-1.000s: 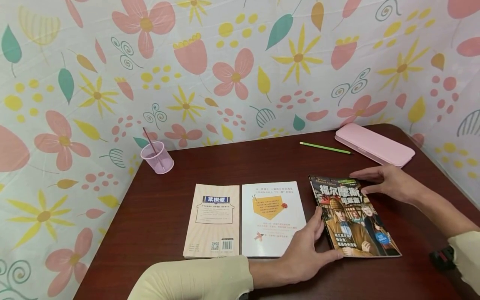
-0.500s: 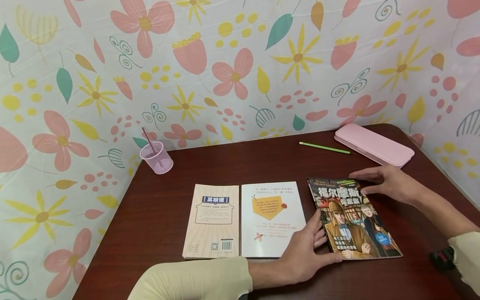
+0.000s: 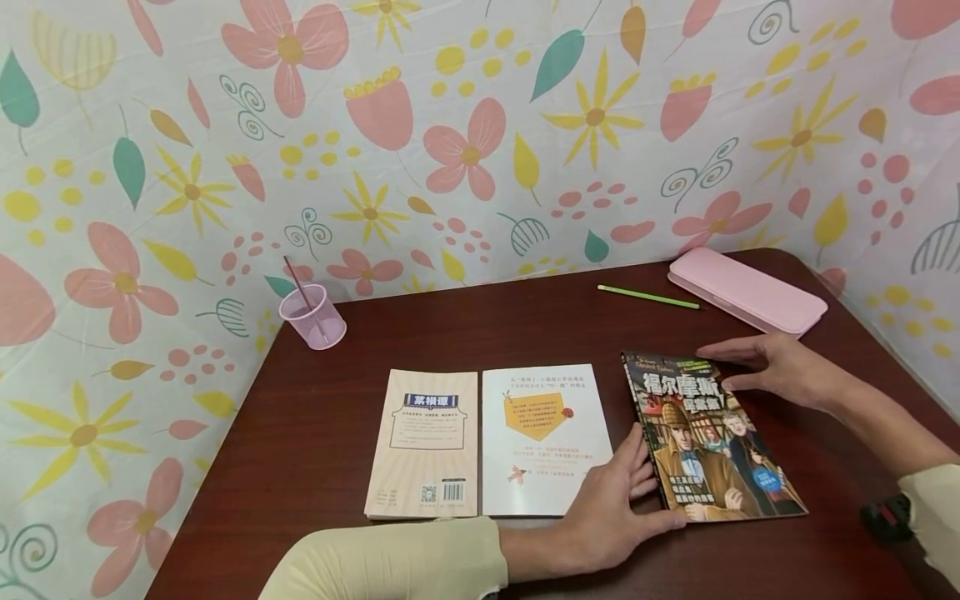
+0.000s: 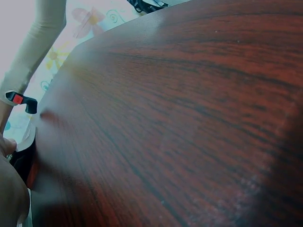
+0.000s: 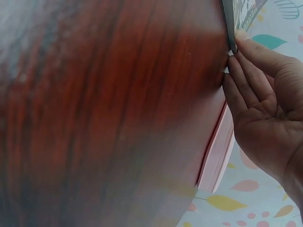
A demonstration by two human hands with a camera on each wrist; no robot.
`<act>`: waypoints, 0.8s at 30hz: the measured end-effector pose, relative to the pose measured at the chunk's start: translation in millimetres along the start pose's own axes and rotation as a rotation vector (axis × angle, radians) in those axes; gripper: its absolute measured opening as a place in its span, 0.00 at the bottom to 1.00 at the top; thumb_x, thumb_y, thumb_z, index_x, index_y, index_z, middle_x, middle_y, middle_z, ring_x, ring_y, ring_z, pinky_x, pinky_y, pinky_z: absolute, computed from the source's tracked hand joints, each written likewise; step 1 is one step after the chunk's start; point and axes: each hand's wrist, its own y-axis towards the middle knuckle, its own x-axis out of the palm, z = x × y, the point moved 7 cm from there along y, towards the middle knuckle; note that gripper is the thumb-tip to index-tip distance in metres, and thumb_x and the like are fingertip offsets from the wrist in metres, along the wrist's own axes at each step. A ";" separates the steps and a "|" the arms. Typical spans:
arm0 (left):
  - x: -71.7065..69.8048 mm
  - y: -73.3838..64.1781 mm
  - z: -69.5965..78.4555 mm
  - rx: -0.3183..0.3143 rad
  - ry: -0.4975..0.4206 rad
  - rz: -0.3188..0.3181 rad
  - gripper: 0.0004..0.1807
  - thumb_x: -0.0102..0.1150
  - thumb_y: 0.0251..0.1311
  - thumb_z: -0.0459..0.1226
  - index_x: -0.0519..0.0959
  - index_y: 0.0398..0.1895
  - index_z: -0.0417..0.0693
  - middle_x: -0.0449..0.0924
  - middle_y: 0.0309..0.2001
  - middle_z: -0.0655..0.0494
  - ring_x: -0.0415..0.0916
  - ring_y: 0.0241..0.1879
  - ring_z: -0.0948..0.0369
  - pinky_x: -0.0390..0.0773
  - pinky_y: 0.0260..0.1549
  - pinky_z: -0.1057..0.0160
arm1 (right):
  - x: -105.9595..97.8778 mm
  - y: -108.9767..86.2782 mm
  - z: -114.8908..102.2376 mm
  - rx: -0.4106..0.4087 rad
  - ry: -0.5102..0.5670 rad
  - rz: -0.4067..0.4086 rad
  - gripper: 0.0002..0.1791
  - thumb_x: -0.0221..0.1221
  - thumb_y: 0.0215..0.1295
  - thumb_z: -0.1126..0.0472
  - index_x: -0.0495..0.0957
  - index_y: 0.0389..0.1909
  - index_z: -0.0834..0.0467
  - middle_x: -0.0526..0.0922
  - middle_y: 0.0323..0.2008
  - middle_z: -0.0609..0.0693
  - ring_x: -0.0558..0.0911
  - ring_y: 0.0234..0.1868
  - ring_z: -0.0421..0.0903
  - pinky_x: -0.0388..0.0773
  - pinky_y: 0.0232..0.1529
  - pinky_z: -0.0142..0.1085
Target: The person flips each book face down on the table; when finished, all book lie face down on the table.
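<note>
A paperback book [image 3: 701, 450] with a dark illustrated cover and white Chinese title lies slanted on the table. My left hand [image 3: 600, 517] holds its lower left corner, thumb at the near edge and fingers along the left side. At the upper right corner, my right hand [image 3: 783, 371] grips with the thumb on the cover and the fingers beyond the top edge. In the right wrist view, the right hand [image 5: 270, 94] pinches the corner of that book [image 5: 244, 14]. To its left lie a white book [image 3: 551, 500] and a beige book [image 3: 423, 475], back covers up.
A pink pencil case [image 3: 750, 292] lies at the back right, beside a green pencil [image 3: 648, 297]. At the back left stands a lilac mesh pen cup [image 3: 315, 321] with one pencil. The brown table [image 3: 247, 467] meets a floral curtain [image 3: 465, 125] behind.
The dark book has shifted slightly to the right and toward me between my hands. Both hands keep nearly the same places; the other two books have not moved.
</note>
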 end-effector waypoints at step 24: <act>0.9 -1.5 -1.3 0.001 0.016 0.012 0.54 0.78 0.63 0.38 0.53 0.85 0.47 0.78 0.67 0.47 0.82 0.50 0.76 0.76 0.52 0.79 | 0.2 -0.4 -2.5 -0.019 -0.012 0.002 0.28 0.73 0.63 0.68 0.82 0.66 0.64 0.85 0.60 0.64 0.77 0.54 0.21 0.79 0.43 0.23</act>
